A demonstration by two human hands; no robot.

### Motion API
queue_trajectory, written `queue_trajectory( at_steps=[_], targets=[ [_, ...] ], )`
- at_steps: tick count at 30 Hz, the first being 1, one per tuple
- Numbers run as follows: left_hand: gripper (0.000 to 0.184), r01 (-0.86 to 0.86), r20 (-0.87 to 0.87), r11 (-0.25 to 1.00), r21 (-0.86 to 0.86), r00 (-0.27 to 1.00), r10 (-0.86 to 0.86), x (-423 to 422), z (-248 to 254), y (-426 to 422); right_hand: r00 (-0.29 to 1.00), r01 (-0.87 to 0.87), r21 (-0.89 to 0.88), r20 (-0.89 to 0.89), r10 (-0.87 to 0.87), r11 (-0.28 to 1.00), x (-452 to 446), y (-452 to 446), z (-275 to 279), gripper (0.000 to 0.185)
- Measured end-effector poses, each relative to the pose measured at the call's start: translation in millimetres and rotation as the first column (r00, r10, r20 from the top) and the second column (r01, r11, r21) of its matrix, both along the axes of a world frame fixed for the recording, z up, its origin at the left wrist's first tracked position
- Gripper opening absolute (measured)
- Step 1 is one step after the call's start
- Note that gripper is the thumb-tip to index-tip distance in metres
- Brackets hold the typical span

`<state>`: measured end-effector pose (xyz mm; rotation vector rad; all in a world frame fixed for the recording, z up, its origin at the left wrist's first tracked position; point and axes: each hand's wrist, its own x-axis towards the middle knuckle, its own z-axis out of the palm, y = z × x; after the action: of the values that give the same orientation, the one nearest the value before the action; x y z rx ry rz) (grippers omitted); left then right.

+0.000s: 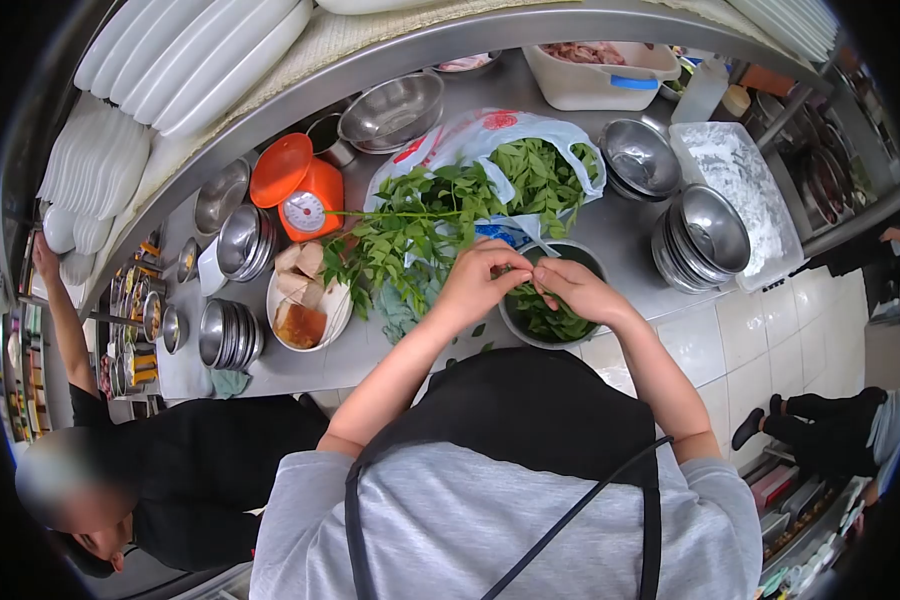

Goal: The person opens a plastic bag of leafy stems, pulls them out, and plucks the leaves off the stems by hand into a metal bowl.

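Over a metal bowl (pixel 578 257), my left hand (pixel 483 283) and my right hand (pixel 578 290) meet, fingers pinched closed at the tips. Whatever sits between the fingertips is too small and covered to name. Loose green leaves (pixel 552 320) lie inside the bowl, below my hands. Just beyond them, a white plastic bag (pixel 450 148) with red print lies open, full of leafy green sprigs (pixel 535 172). More sprigs (pixel 405 225) spill out of it to the left, close to my left wrist.
Left of the sprigs stand an orange kitchen scale (pixel 315 195), a plate of light-brown chunks (pixel 305 290) and stacked metal bowls (pixel 228 335). More stacked bowls (pixel 705 235) and a white-dusted tray (pixel 735 190) are at right. A shelf with plates overhangs the counter. A person (pixel 190 490) is at left, another (pixel 840 425) at right.
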<state>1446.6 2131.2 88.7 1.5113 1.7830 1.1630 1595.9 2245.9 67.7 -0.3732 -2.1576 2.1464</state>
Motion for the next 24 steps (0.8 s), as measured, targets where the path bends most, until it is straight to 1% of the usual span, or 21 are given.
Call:
queue_trajectory(
  at_steps=[4, 7, 9, 11, 12, 13, 14, 15, 17, 18, 19, 20, 21, 22, 23, 24],
  targets=[
    [0.009, -0.028, -0.055, 0.999, 0.034, 0.998, 0.03, -4, 0, 1, 0.999, -0.025, -0.027, 0.031, 0.026, 0.999, -3, -5, 2, 0.026],
    [0.005, -0.114, -0.158, 0.98, 0.163, 0.977, 0.14, -19, 9, -7, 0.999, -0.05, -0.015, -0.022, 0.05, 0.999, -2, 0, 3, 0.027],
    [0.005, -0.228, -0.081, 0.967, 0.112, 0.968, 0.237, -41, 14, -19, 0.998, -0.058, -0.004, 0.014, 0.058, 0.998, 2, 3, 2, 0.027],
    [0.004, -0.344, 0.003, 0.924, 0.168, 0.937, 0.349, -65, 18, -33, 0.999, -0.042, -0.019, 0.015, 0.042, 0.999, 8, 4, 1, 0.028],
    [0.004, -0.407, 0.049, 0.893, 0.194, 0.913, 0.405, -82, 18, -42, 0.999, -0.008, -0.03, 0.05, 0.01, 1.0, 11, 6, -1, 0.029],
    [0.005, -0.469, 0.095, 0.856, 0.218, 0.883, 0.46, -97, 23, -52, 0.996, 0.023, -0.039, 0.083, -0.019, 0.999, 13, 8, -3, 0.029],
    [0.005, -0.566, 0.204, 0.801, 0.195, 0.822, 0.531, -108, 31, -63, 0.994, 0.051, -0.024, 0.094, -0.048, 0.998, 15, 9, -3, 0.028],
    [0.006, -0.655, 0.309, 0.737, 0.163, 0.744, 0.593, -116, 43, -74, 0.996, 0.033, -0.025, 0.089, -0.031, 0.999, 16, 9, -3, 0.028],
    [0.007, -0.712, 0.123, 0.581, 0.395, 0.667, 0.734, -164, 30, -96, 0.988, 0.093, 0.066, 0.119, -0.1, 0.994, 17, 9, -3, 0.028],
    [0.007, -0.718, 0.122, 0.571, 0.398, 0.658, 0.743, -175, 31, -100, 0.973, 0.118, 0.165, 0.179, -0.147, 0.979, 17, 8, -7, 0.024],
    [0.005, -0.749, 0.031, 0.463, 0.474, 0.54, 0.841, -184, 31, -103, 0.975, 0.108, 0.167, 0.176, -0.137, 0.98, 13, 4, -13, 0.024],
    [0.006, -0.753, -0.045, 0.356, 0.554, 0.4, 0.915, -192, 31, -104, 0.974, 0.223, 0.396, -0.055, -0.219, 0.891, 9, -1, -22, 0.02],
    [0.006, -0.753, -0.04, 0.349, 0.558, 0.395, 0.918, -202, 20, -102, 0.925, 0.37, 0.567, -0.298, -0.236, 0.736, 6, -4, -25, 0.017],
    [0.011, -0.773, -0.209, 0.428, 0.467, 0.375, 0.903, -213, 3, -100, 0.951, 0.309, 0.579, -0.196, -0.239, 0.755, 6, -7, -19, 0.013],
    [0.017, -0.793, -0.372, 0.491, 0.362, 0.36, 0.856, -219, -9, -98, 0.951, 0.309, 0.581, -0.199, -0.237, 0.753, 6, -7, -19, 0.013],
    [0.017, -0.79, -0.37, 0.492, 0.367, 0.361, 0.856, -218, -12, -97, 0.979, 0.184, 0.729, -0.078, -0.186, 0.66, 6, -7, -21, 0.014]
  ],
)
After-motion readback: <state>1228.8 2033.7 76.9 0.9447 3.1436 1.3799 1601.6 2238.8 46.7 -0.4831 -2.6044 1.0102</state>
